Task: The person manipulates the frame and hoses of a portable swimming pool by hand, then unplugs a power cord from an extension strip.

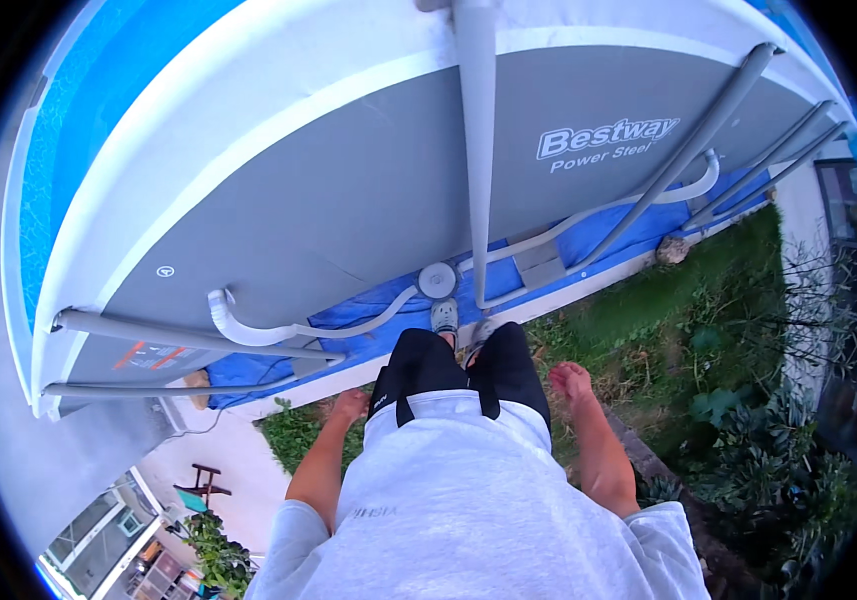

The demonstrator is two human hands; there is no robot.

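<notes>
Bright, soft daylight; dimmer plants (779,490) lower right; the white pool rim (179,130) bows strongly; corners black.

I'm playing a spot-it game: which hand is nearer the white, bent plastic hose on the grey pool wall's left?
Left. The left hand is below the hose in the picture, left of the black fabric shorts; the right hand is farther off, right of them.

From here the pool (349,170) runs out of sight up top; the right leg (511,372) partly hides its shoe (483,327); fingers on the left hand (351,404) blur together.
</notes>
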